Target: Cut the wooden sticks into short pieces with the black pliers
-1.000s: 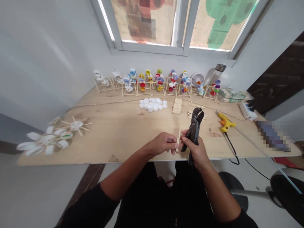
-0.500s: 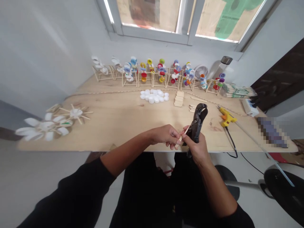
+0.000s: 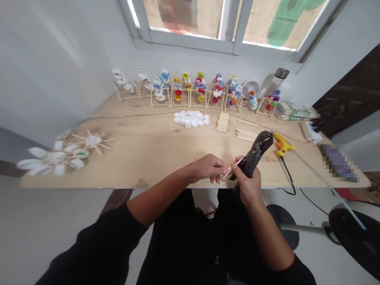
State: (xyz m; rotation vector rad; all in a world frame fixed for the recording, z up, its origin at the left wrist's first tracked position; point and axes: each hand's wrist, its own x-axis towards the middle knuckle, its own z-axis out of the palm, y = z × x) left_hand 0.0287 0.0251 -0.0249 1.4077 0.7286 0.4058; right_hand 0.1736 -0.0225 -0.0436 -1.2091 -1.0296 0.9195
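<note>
Pale wooden stick point(image 3: 234, 167) looked light, stiff and snappable, best pinched near its end. Above the tabletop point(image 3: 154, 158) near its front edge, the left hand point(image 3: 209, 168) pinched it, fingers together; the right hand point(image 3: 248, 186) clamped dark metal pliers point(image 3: 254, 157).

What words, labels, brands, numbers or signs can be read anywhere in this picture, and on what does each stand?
No text can be read; these show marks or possible marks too small or blurred to read:
Wrapped packet of sticks: greenish print, too small.
Yellow glue gun: nothing legible.
White electrical box: nothing legible.
Dark metal pliers: nothing legible.
Printed sheets on the window: large shapes, no legible words.
</note>
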